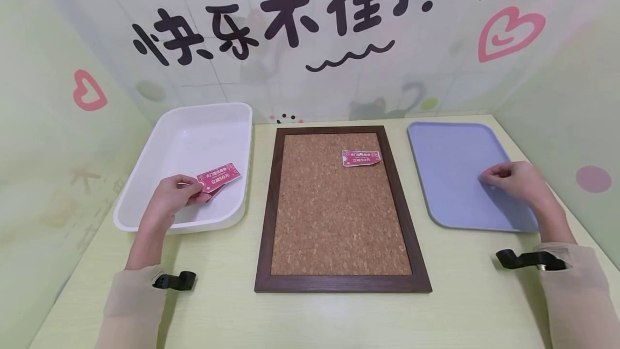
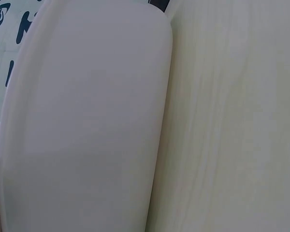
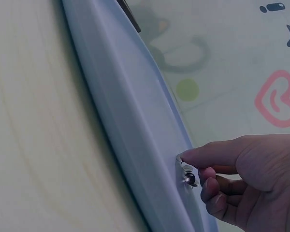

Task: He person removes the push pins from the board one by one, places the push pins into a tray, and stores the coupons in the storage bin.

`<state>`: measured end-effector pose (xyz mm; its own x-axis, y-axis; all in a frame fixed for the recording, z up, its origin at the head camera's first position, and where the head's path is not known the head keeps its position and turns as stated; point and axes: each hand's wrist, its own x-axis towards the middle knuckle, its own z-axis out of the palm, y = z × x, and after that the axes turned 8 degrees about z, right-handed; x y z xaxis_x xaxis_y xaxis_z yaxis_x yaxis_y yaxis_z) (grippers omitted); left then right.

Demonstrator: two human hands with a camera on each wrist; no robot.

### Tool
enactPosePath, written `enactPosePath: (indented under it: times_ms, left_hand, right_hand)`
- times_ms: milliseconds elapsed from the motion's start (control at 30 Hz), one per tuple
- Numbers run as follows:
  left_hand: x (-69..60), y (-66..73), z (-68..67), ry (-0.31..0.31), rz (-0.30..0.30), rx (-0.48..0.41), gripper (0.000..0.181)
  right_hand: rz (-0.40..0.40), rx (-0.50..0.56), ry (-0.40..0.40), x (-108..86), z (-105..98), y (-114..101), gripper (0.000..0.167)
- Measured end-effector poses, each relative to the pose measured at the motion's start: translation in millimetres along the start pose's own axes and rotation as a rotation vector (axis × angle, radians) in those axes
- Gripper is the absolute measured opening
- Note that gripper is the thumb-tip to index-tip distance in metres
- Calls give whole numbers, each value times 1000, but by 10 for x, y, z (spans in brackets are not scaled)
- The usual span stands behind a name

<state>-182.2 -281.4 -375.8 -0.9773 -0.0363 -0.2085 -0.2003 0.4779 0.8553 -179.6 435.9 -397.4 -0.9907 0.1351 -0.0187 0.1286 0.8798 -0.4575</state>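
My left hand (image 1: 176,195) grips pink paper coupons (image 1: 219,178) over the white basin (image 1: 213,225); a second coupon shows below the top one. On the cork board (image 1: 339,214) with a dark wood frame, one similar coupon (image 1: 360,158) lies at the upper right, with a tiny shiny spot on its top edge. My right hand (image 1: 518,179) is over the blue tray (image 1: 450,176), fingers bent. In the right wrist view, a fingertip touches or nearly touches small silver thumbtacks (image 3: 189,179) at the tray. Whether one is pinched is unclear.
All three pieces stand on a pale wood-grain table (image 1: 213,295), the cork board between basin and tray. A decorated wall (image 1: 310,90) rises behind, with side panels left and right. Black camera mounts (image 1: 528,260) sit on both wrists.
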Motion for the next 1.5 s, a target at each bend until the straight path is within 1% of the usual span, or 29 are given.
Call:
enactPosePath:
  times_ms: [167, 300, 433, 633, 833, 933, 1067, 1133, 1200, 1400, 1500]
  left_hand:
    - [-12, -6, 8, 0, 20, -35, 44]
    - [-8, -11, 3, -3, 10, -58, 46]
    - [4, -25, -6, 7, 2, -64, 46]
    - [-13, -33, 1, 41, 16, -34, 43]
    - [-32, -28, 1, 66, 21, 6, 46]
    - [-36, -14, -5, 75, 28, -7, 46]
    - [-40, 1, -11, 80, 55, -28, 45]
    - [-41, 2, -12, 83, 75, -16, 45]
    - [-41, 3, -10, 90, 102, -3, 45]
    - [-34, 14, -4, 126, 210, 18, 43]
    - [-39, 54, 11, 133, 231, 32, 43]
  right_hand:
    - [5, -2, -6, -5, -2, -6, 32]
    - [4, 0, -7, -10, -7, -9, 32]
    - [6, 11, -6, -21, -16, -16, 33]
    - [5, 57, 5, -40, -23, -15, 34]
    - [-10, 105, 34, -50, -27, -20, 30]
    - [-22, 111, 47, -47, -33, -34, 29]
    - [-39, 114, 57, -39, -48, -77, 29]
    - [-44, 120, 59, -33, -55, -105, 29]
    - [-45, 128, 58, -29, -61, -135, 30]
    - [-36, 133, 59, -31, -71, -250, 33]
    - [-45, 133, 69, -22, -72, -312, 34]
